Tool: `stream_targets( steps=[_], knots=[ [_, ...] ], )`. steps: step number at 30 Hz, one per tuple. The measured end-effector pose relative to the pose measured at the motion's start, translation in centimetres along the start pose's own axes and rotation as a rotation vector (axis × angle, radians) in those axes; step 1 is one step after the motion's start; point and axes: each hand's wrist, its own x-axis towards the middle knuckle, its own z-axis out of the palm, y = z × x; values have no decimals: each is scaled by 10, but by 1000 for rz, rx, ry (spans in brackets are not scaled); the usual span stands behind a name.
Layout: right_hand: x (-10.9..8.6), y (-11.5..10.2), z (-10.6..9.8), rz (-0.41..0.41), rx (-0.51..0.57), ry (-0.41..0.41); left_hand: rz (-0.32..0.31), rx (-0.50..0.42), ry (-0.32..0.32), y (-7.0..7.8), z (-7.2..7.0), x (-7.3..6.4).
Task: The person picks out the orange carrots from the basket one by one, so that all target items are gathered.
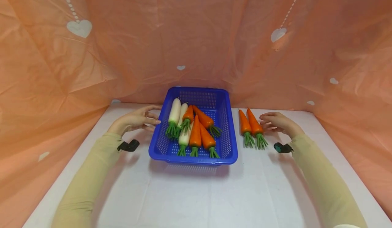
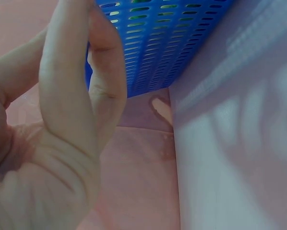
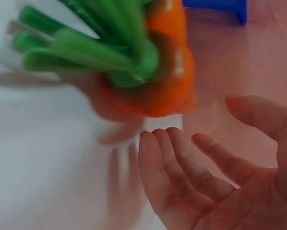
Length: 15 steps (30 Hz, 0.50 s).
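A blue plastic basket (image 1: 231, 136) stands at the back middle of the white table. Inside lie three white radishes (image 1: 175, 111) and several orange carrots (image 1: 195, 132), all with green stems. My left hand (image 1: 136, 120) is at the basket's left side, its loosely bent fingers at the rim; whether they touch it I cannot tell. In the left wrist view these fingers (image 2: 66, 72) overlap the slotted basket wall (image 2: 153, 52). Right of the basket, two carrots (image 1: 255, 124) lie side by side on the table. Close to their right side is my right hand (image 1: 280, 121), relaxed and holding nothing. In the right wrist view its fingers (image 3: 182, 163) point at a carrot (image 3: 170, 96).
An orange cloth (image 1: 196, 44) with white hearts hangs behind and along both sides of the white table (image 1: 208, 197). The basket is near the back edge. Each wrist bears a small black device, the left one (image 1: 128, 145) and the right one (image 1: 282, 148).
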Motion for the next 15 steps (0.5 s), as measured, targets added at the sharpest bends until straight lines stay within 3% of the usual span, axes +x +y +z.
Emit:
stream_targets(
  steps=[8, 15],
  knots=[
    [-8, -34, -11, -61, 58, -6, -3, 24, 1, 2, 0, 0],
    [-16, -77, -8, -142, 30, -12, -6, 20, -6, 3, 0, -1]
  ],
)
